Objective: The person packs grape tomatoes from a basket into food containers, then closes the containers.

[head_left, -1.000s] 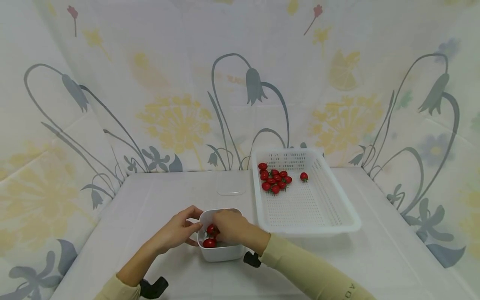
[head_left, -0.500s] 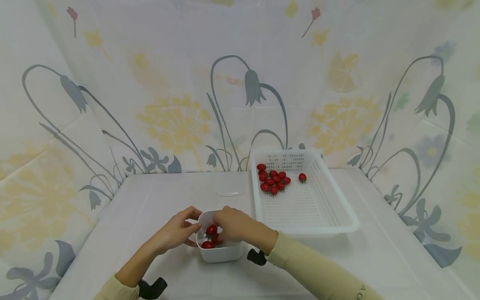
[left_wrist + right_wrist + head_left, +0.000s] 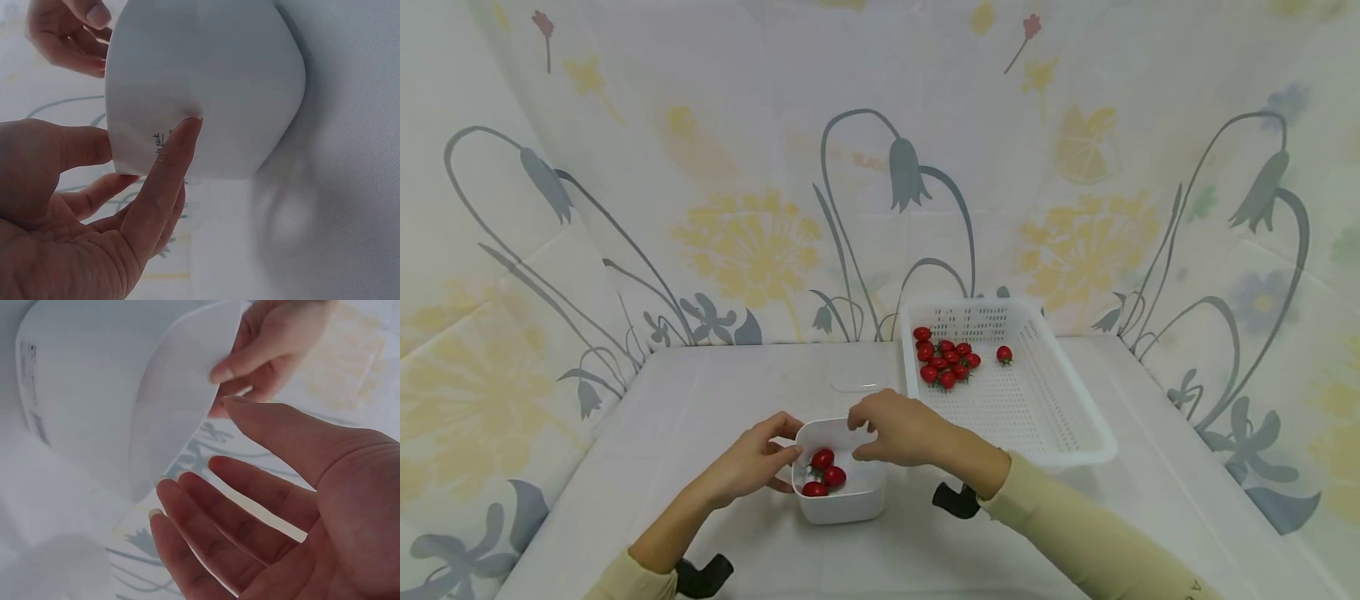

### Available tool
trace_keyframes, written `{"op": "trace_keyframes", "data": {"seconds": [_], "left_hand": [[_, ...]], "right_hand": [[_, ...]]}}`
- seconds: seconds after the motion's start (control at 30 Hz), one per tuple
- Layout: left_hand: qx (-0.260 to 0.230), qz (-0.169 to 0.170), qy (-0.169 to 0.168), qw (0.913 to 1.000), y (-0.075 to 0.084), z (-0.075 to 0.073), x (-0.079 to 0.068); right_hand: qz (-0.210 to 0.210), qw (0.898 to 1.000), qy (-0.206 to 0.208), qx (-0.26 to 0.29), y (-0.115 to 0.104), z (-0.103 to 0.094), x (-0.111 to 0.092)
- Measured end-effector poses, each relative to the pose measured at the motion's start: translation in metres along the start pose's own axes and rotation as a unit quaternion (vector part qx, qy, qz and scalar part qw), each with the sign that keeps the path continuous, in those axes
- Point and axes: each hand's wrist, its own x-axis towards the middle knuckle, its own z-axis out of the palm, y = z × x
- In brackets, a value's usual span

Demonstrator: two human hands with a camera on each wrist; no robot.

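In the head view, a small white container (image 3: 842, 508) stands on the table with a few red cherry tomatoes (image 3: 834, 477) inside, towards its left. My left hand (image 3: 752, 462) holds the container at its left side; thumb and fingers meet the rim and outer wall, as the left wrist view shows a fingertip pressed to the wall (image 3: 237, 75). Above the container's right rim hovers my right hand (image 3: 906, 429). Its fingers are loosely bent and spread from the thumb, with nothing between them in the right wrist view.
A white perforated basket (image 3: 1093, 417) stands to the right behind the container, with several cherry tomatoes (image 3: 951, 358) mostly at its left and a lone tomato (image 3: 1004, 355) apart. A clear flat piece (image 3: 855, 387) lies behind the container. A patterned cloth (image 3: 880, 225) hangs behind.
My right hand has lifted out of the container and moved right and up, its fingers coming apart. The cherry tomatoes inside show more fully. My left hand stays at the container.
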Motion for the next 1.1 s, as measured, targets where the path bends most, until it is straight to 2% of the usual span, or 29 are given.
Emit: {"op": "trace_keyframes", "data": {"seconds": [0.2, 0.57, 0.8, 1.1], "left_hand": [[-0.001, 0.002, 0.0, 1.0, 0.0, 0.0, 0.0], [0.0, -0.002, 0.002, 1.0, 0.001, 0.0, 0.0], [-0.001, 0.001, 0.002, 1.0, -0.001, 0.001, 0.0], [0.002, 0.002, 0.004, 1.0, 0.001, 0.001, -0.001]], "right_hand": [[-0.01, 1.0, 0.015, 0.018, 0.013, -0.013, -0.01], [0.005, 0.998, 0.024, 0.054, 0.04, -0.032, -0.029], [0.006, 0.998, 0.041, 0.052, 0.061, -0.047, -0.038], [0.052, 0.996, 0.057, 0.039, 0.09, -0.062, -0.043]]}}
